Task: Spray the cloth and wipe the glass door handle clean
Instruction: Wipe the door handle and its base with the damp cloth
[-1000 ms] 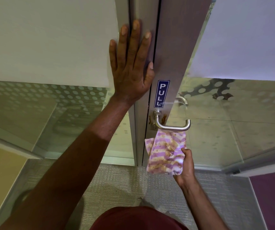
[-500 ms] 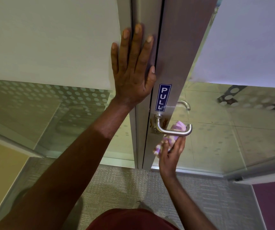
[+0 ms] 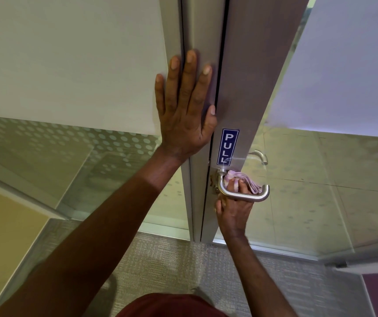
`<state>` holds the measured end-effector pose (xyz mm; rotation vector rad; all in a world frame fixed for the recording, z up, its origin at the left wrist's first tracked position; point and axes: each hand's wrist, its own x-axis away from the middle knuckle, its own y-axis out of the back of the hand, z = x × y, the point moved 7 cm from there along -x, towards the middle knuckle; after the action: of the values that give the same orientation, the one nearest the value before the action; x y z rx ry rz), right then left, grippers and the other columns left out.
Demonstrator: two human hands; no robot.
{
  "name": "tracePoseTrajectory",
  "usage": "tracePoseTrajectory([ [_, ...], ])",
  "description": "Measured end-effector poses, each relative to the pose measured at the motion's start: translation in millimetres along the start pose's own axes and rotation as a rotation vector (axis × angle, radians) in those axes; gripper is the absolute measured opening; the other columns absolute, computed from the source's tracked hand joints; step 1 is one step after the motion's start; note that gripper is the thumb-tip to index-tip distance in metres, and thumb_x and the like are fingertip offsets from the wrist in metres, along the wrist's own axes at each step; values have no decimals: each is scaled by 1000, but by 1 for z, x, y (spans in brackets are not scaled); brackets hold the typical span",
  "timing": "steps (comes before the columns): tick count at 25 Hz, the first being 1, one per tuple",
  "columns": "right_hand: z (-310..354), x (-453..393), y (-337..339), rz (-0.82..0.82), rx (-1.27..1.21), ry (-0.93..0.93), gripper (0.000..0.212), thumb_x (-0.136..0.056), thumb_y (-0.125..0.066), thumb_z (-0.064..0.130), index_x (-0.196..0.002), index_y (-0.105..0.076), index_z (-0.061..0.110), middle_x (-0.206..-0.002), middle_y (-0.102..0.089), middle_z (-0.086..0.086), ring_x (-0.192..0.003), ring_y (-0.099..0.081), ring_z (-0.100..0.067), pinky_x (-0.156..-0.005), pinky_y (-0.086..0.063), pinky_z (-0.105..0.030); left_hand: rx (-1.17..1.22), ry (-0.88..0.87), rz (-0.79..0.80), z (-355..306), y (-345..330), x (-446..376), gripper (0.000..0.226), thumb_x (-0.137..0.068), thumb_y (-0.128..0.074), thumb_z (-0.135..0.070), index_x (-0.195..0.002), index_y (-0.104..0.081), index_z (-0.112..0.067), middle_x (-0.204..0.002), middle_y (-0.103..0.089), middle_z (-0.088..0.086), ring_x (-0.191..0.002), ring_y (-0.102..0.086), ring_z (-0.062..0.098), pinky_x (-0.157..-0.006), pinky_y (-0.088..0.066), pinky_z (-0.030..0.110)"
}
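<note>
A brushed metal lever handle (image 3: 245, 196) juts from the door's metal frame (image 3: 247, 92), just under a blue PULL sticker (image 3: 228, 147). My right hand (image 3: 233, 211) reaches up from below and holds a bunched pink and white cloth (image 3: 244, 178) against the door behind the handle bar. Its fingers are partly hidden by the bar. My left hand (image 3: 184, 108) lies flat with fingers spread on the frame above, across the gap beside the door.
Frosted and dotted glass panels (image 3: 320, 179) flank the frame on both sides. A second handle (image 3: 260, 155) shows through the glass on the far side. Grey carpet (image 3: 172, 266) covers the floor below.
My right hand has risen and pushed the cloth, which hung open below the handle, bunched behind the handle bar. My left hand has stayed flat on the frame.
</note>
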<state>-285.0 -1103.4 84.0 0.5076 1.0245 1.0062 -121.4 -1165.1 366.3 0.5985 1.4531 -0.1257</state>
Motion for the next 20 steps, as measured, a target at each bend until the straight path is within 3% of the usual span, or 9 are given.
tracePoseTrajectory([
  [3, -11, 12, -5, 53, -39, -3, 81, -73, -81, -8, -149, -56, 7, -151, -40, -19, -132, -43, -44, -99, -55, -61, 16, 8, -3, 1, 0, 0, 77, -105, -42, -39, -169, 1, -30, -176, 17, -10, -165, 12, 17, -133, 2, 49],
  [6, -17, 38, -14, 170, -58, -49, 80, -82, -71, -14, -154, -50, 14, -151, -46, -22, -125, -51, -41, -84, -63, -50, 17, 4, 0, 0, 0, -1, 77, -105, -42, -39, -169, 2, -30, -176, 17, -10, -165, 11, 16, -133, 1, 49],
  [9, -22, 47, -25, 312, -161, -161, 65, -88, -70, -3, -150, -54, 11, -151, -42, -20, -130, -49, -42, -99, -56, -55, 13, 5, 7, -2, 1, -1, 77, -105, -40, -39, -168, 3, -30, -176, 18, -11, -165, 11, 16, -133, 0, 49],
  [11, -18, 33, -18, 264, -251, -219, 56, -91, -69, 4, -146, -55, 11, -149, -38, -20, -125, -51, -42, -101, -55, -55, 10, 8, 13, -3, 2, -1, 78, -105, -41, -39, -168, 3, -30, -176, 18, -11, -165, 12, 16, -133, 0, 49],
  [13, -2, 12, -4, 132, -254, -178, 68, -89, -69, 0, -153, -46, 6, -153, -32, -22, -126, -44, -38, -101, -52, -44, 12, 10, 19, -3, 3, -2, 79, -104, -41, -38, -168, 5, -31, -175, 20, -11, -164, 13, 15, -133, 1, 48],
  [15, 10, -3, 6, 40, -210, -97, 78, -79, -73, -2, -152, -44, 1, -151, -34, -21, -131, -35, -40, -103, -40, -46, 14, 7, 23, -4, 3, -2, 80, -104, -41, -38, -168, 7, -31, -175, 21, -12, -164, 14, 15, -133, 1, 48],
  [17, 10, -9, 7, 49, -176, -61, 82, -72, -82, -2, -148, -50, -2, -146, -43, -22, -130, -38, -41, -107, -32, -45, 5, 5, 30, -5, 3, -2, 81, -104, -42, -37, -168, 8, -31, -175, 22, -12, -164, 15, 15, -133, 1, 48],
  [19, -3, 0, -3, 134, -166, -97, 75, -76, -85, 2, -145, -57, 6, -145, -48, -21, -127, -46, -43, -109, -42, -51, 11, 9, 34, -4, 2, -3, 81, -104, -42, -37, -168, 8, -31, -175, 22, -12, -164, 15, 15, -133, 1, 48],
  [20, -7, 11, -5, 172, -173, -111, 62, -88, -78, 11, -145, -57, 16, -147, -46, -15, -122, -51, -40, -101, -52, -55, 13, 7, 34, -4, 2, -3, 82, -104, -42, -37, -168, 9, -31, -175, 22, -12, -164, 15, 15, -134, 1, 48],
])
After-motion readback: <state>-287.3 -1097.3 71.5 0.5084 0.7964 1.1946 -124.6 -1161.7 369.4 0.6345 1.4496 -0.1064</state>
